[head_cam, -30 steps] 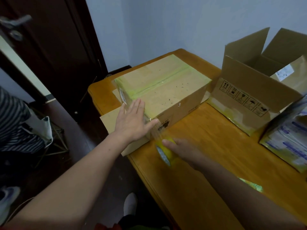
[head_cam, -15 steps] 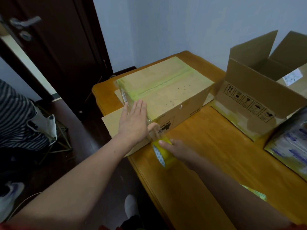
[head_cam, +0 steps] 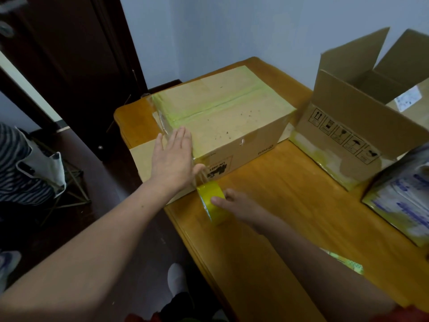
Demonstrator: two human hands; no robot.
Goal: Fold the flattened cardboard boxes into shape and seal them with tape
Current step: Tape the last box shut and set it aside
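A closed cardboard box (head_cam: 234, 122) lies on the wooden table (head_cam: 278, 205), with yellowish tape along its top seam and over its near-left end. My left hand (head_cam: 173, 159) lies flat with straight fingers on the box's near-left corner, pressing the tape down. A strip of clear tape runs from that corner down to a yellow tape roll (head_cam: 212, 202). My right hand (head_cam: 234, 203) grips the roll just in front of the box, low over the table.
An open cardboard box (head_cam: 362, 126) with raised flaps stands at the right. A printed package (head_cam: 404, 198) lies at the far right edge. A flat cardboard sheet (head_cam: 144, 154) sticks out under the closed box. A dark door and a person in stripes are at the left.
My right hand has drawn the tape roll slightly down and away from the box corner. My left hand stays flat on the corner. The camera view has shifted a little.
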